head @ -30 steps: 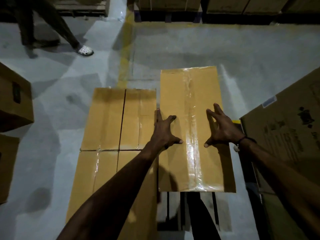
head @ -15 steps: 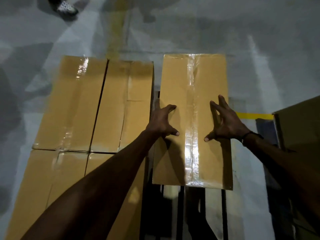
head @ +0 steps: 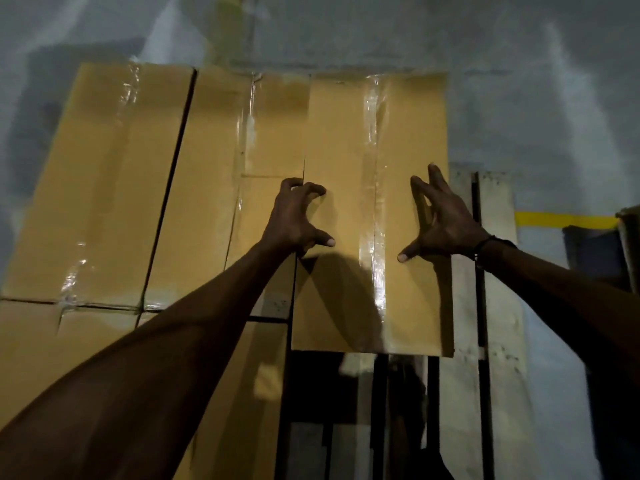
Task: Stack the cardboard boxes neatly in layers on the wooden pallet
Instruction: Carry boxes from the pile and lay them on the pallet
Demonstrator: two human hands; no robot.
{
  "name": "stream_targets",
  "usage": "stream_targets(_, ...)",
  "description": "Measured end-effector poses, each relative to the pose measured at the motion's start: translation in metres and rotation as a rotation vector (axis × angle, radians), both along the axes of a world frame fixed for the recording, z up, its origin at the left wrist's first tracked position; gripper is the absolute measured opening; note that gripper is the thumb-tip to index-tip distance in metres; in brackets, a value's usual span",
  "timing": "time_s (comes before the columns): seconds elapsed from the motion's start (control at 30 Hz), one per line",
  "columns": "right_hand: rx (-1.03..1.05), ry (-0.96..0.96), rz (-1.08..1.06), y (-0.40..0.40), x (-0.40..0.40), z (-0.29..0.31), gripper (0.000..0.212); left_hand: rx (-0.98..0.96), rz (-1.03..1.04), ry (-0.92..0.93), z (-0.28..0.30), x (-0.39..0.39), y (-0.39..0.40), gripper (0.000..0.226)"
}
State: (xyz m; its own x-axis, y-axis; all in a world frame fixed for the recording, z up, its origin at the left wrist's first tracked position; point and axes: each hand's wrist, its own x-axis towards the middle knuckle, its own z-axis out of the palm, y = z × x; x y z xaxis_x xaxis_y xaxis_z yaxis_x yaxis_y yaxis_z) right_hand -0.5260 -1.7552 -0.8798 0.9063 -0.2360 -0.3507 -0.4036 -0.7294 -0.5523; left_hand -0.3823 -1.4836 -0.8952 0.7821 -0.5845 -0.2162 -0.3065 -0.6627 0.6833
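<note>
I am standing in what looks like a warehouse or a loading area, though the light is dim and I cannot be sure which. Under me is a bare grey concrete floor (head: 536,81) with worn, pale streaks. A strip of yellow floor tape (head: 564,218) runs across it at three o'clock, and a fainter yellow line (head: 228,15) runs away at twelve. Plain taped cardboard boxes (head: 104,174) lie packed edge to edge from nine to twelve o'clock, and the slats of a wooden pallet (head: 498,306) show at four o'clock.
</note>
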Motion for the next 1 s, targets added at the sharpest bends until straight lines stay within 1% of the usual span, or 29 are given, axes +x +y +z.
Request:
stream_targets(0.07, 0.011, 0.002, -0.012, 0.0, 0.002, -0.009, 0.158, -0.02, 0.013, -0.011, -0.004, 0.003, 0.003, 0.106)
stream_targets(0.13, 0.014, 0.004, -0.016, 0.0, 0.002, -0.018, 0.158, 0.004, 0.015, -0.028, -0.006, 0.005, 0.005, 0.103)
stream_targets(0.37, 0.028, 0.029, -0.024, -0.004, 0.006, -0.038, 0.157, 0.048, -0.026, -0.083, -0.033, 0.004, 0.018, 0.107)
stream_targets(0.53, 0.027, 0.059, 0.007, -0.007, 0.005, -0.041, 0.152, 0.096, -0.075, -0.13, -0.036, -0.002, 0.021, 0.1)
stream_targets(0.63, 0.042, 0.087, -0.001, -0.003, -0.006, -0.04, 0.14, 0.154, -0.135, -0.128, -0.032, -0.008, 0.023, 0.091)
stream_targets(0.73, 0.022, 0.068, -0.038, 0.018, -0.035, -0.041, 0.115, 0.186, -0.174, -0.088, -0.028, -0.027, 0.038, 0.084)
stream_targets(0.8, 0.014, 0.043, -0.062, 0.039, -0.064, -0.044, 0.103, 0.205, -0.195, -0.079, -0.029, -0.045, 0.055, 0.081)
stream_targets(0.9, 0.019, 0.004, -0.101, 0.07, -0.109, -0.047, 0.097, 0.207, -0.216, -0.091, -0.035, -0.074, 0.084, 0.079)
stream_targets(1.0, 0.053, -0.065, -0.167, 0.094, -0.147, -0.055, 0.095, 0.174, -0.226, -0.068, -0.037, -0.097, 0.107, 0.083)
